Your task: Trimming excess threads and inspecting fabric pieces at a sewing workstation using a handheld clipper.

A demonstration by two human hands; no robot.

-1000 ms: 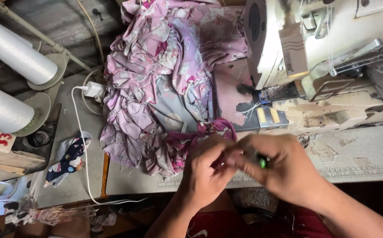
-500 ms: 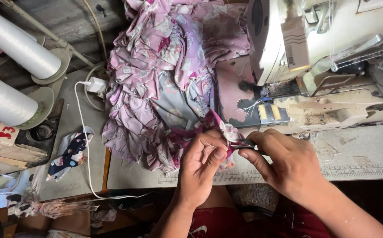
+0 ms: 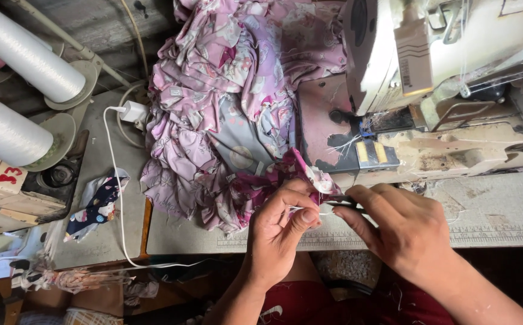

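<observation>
- Fingers of the left hand pinch a fabric edge; the right hand pinches a small dark tool, likely snips, beside it.
- Fabric, heaped on the table left of the sewing machine, looks soft, light and floppy.
- Best held near the seam edge, pinched taut.
- Thread cones stand far left.

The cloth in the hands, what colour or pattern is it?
The cloth is pink and lilac with a printed floral-looking pattern, seen in the head view.
</observation>
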